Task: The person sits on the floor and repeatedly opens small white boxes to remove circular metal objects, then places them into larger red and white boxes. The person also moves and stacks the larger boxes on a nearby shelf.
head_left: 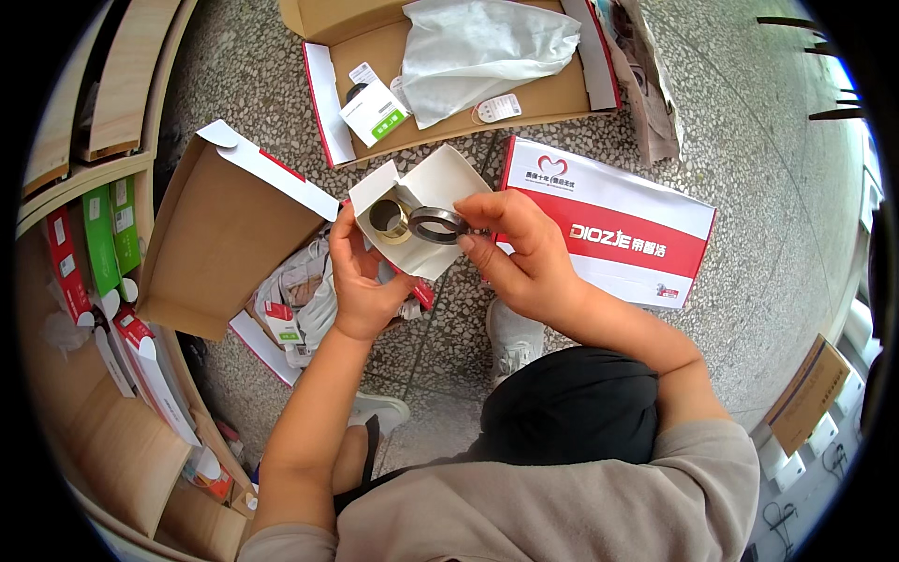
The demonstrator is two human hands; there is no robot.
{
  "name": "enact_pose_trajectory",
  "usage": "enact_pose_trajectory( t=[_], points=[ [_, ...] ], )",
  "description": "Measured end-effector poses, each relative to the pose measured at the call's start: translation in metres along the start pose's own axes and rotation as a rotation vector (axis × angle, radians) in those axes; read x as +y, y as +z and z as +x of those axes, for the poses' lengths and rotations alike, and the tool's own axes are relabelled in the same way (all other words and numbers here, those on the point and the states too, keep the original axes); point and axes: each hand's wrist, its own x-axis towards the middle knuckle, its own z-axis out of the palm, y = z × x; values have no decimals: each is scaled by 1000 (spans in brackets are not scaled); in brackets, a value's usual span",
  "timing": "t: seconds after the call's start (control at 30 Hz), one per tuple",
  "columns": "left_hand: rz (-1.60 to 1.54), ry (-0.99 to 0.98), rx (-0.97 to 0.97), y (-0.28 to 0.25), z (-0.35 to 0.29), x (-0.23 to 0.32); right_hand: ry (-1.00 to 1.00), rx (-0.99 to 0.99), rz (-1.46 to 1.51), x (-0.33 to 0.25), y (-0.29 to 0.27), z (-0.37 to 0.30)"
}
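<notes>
My left hand [363,290] is closed around a small open carton [440,258] with white inner walls and a bit of red outside. Inside the carton sits a brass-coloured tubular fitting [378,225], its round opening facing up. Over the carton's right side, my right hand [524,248] pinches a dark metal ring [419,234] between thumb and fingers. Part of the ring's right edge is hidden by the fingertips.
A red-and-white closed box [609,225] lies to the right. At the far side an open cardboard box [449,131] holds a white bag [487,51] and small cartons. An opened brown box [234,239] stands left, beside wooden shelves [140,450].
</notes>
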Motion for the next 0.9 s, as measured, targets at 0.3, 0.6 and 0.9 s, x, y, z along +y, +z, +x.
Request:
enact_pose_trajectory(
  t=[0.3, 0.6, 0.9],
  points=[
    [137, 22, 61, 9, 5, -6, -91, -18, -180, 3, 2, 4],
    [746, 238, 88, 7, 8, 0, 450, 74, 489, 19, 23, -1],
    [907, 361, 79, 19, 10, 7, 658, 161, 858, 26, 27, 1]
  ],
)
